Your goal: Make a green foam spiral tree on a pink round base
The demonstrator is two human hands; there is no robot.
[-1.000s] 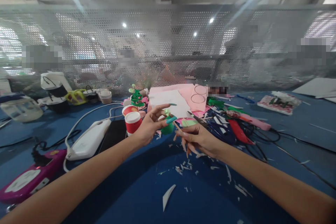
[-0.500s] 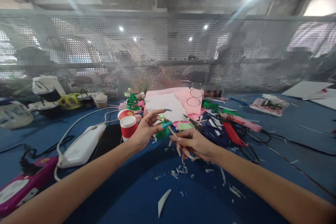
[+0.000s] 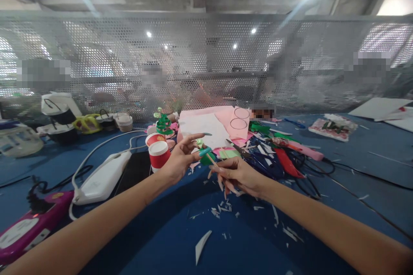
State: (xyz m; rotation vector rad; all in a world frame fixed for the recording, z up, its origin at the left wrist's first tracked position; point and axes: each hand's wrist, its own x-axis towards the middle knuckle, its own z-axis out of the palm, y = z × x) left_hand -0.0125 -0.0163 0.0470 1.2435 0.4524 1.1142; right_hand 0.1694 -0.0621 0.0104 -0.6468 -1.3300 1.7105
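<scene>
My left hand (image 3: 177,160) is at the middle of the table, its teal-nailed thumb against a green paper piece (image 3: 207,158). Its index finger reaches out above, apart from the thumb; the other fingers are partly hidden behind the paper. A bit of light green (image 3: 200,142) shows between these fingers. My right hand (image 3: 237,174) pinches a thin pale stick (image 3: 212,160) between thumb and fingers. The stick slants up to the left thumb and the green paper. Whether its tip is fixed to the paper is hidden.
Beside my left wrist are red-and-white cups (image 3: 159,157), a black phone-like slab (image 3: 135,172) and a white power bank (image 3: 102,177). Behind stand a green paper spiral (image 3: 164,124) and paper sheets (image 3: 206,129). Scissors (image 3: 237,148) and a pink corded tool (image 3: 305,150) lie right; scraps (image 3: 202,247) in front.
The green paper piece has shifted right and slightly up, beside the stick. Both hands keep nearly the same place and grip.
</scene>
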